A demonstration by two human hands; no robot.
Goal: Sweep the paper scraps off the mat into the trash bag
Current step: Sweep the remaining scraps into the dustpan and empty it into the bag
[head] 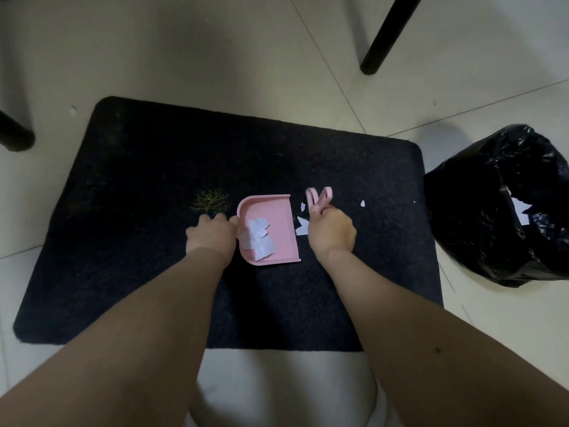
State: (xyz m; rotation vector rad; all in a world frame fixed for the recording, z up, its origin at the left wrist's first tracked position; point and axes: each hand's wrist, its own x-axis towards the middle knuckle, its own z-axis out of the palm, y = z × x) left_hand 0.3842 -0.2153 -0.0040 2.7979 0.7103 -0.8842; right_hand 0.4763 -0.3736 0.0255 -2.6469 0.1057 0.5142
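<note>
A black mat (147,186) lies on the tiled floor. In its middle sits a pink dustpan (278,217) with its open lip facing right and several white paper scraps (258,240) inside. My left hand (212,234) holds the pan's left edge. My right hand (331,231) grips a small pink brush (318,197) just right of the pan; its bristles are hidden by the hand. Loose scraps (301,228) lie between pan and brush, and one small scrap (362,204) lies further right. The black trash bag (480,217) stands open right of the mat, holding white paper.
Black furniture legs stand on the floor at the far right (385,41) and at the left edge (15,135). A yellow tree motif (210,200) marks the mat left of the pan. My light-clothed knees (286,392) are at the mat's near edge.
</note>
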